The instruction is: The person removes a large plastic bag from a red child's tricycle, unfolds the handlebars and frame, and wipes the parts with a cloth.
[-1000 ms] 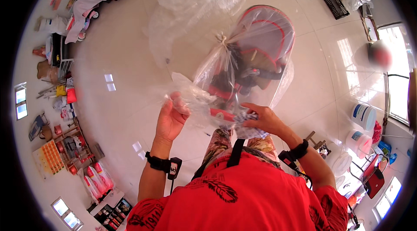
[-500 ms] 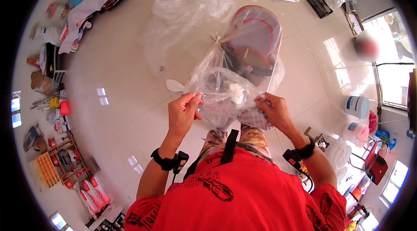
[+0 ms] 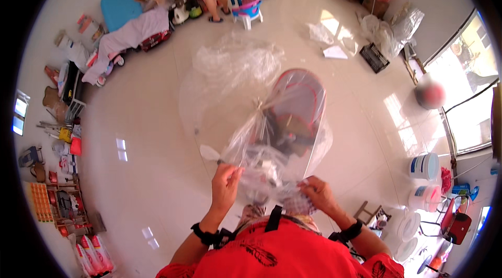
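A clear plastic bag [image 3: 243, 139] is spread in front of my legs, gathered into a tied bunch near its top left. Through the film shows a long, rounded grey object with red edging [image 3: 299, 90] and dark parts; I cannot make out its kind. My left hand [image 3: 225, 188] pinches the bag's near left edge. On the other side, my right hand [image 3: 318, 194] is closed on the near right edge, above a checkered cloth [image 3: 299, 206]. A small white piece [image 3: 269, 167] shows in the plastic between the hands. Wrinkled film hides the fingertips in part.
More loose clear film [image 3: 235, 61] lies on the tiled floor beyond. A black crate [image 3: 374, 58] and paper scraps are at far right. White buckets [image 3: 423, 166] line the right wall. Two people stand at the back near a white stool [image 3: 248, 18]. Shelved goods line the left.
The view has tilted up, so people and a stool at the back now show, and the hands sit lower in the picture. Both hands keep their hold on the plastic bag.
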Action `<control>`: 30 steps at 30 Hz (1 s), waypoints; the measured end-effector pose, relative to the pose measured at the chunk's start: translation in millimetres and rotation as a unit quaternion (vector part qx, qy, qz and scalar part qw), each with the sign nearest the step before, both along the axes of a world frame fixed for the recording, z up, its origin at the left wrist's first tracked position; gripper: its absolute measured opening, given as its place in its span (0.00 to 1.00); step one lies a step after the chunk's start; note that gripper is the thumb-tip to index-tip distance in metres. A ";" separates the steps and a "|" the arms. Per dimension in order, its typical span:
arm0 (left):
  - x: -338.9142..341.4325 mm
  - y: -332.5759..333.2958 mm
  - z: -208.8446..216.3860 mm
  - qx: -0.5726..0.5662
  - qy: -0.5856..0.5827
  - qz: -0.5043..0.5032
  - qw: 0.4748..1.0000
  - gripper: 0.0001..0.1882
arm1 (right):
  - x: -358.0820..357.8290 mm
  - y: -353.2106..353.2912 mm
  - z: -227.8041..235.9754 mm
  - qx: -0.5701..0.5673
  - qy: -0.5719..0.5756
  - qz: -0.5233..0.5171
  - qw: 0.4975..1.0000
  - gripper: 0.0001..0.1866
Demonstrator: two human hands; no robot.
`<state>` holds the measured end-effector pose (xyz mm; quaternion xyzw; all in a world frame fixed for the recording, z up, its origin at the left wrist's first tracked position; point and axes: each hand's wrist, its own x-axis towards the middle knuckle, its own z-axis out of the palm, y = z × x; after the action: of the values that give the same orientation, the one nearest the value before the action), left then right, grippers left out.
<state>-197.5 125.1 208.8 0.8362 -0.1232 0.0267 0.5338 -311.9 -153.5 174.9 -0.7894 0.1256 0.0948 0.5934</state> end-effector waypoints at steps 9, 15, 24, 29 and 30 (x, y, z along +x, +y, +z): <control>-32.5 -44.5 -1.2 -0.345 0.368 0.083 0.860 0.12 | -8.5 -44.8 -3.8 0.129 0.098 0.130 0.978 0.11; -75.0 -56.1 6.5 -0.339 0.414 0.119 0.837 0.08 | -4.4 -44.6 19.9 0.012 0.053 0.235 0.970 0.19; -149.3 -29.4 3.3 0.022 0.355 0.030 0.934 0.20 | -15.1 -33.1 -3.6 -0.098 -0.008 0.303 0.948 0.11; -214.6 15.3 -57.0 0.076 0.311 0.090 0.943 0.17 | -32.0 -11.8 -2.7 -0.061 -0.019 0.287 0.956 0.11; -227.0 25.9 -60.6 0.095 0.315 0.111 0.938 0.17 | -34.9 -4.6 -1.5 -0.066 -0.008 0.300 0.952 0.10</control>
<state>-424.5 151.0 148.3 0.8570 0.1428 -0.1905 0.4570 -346.7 -158.1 173.4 -0.8291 -0.1159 0.2533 0.4848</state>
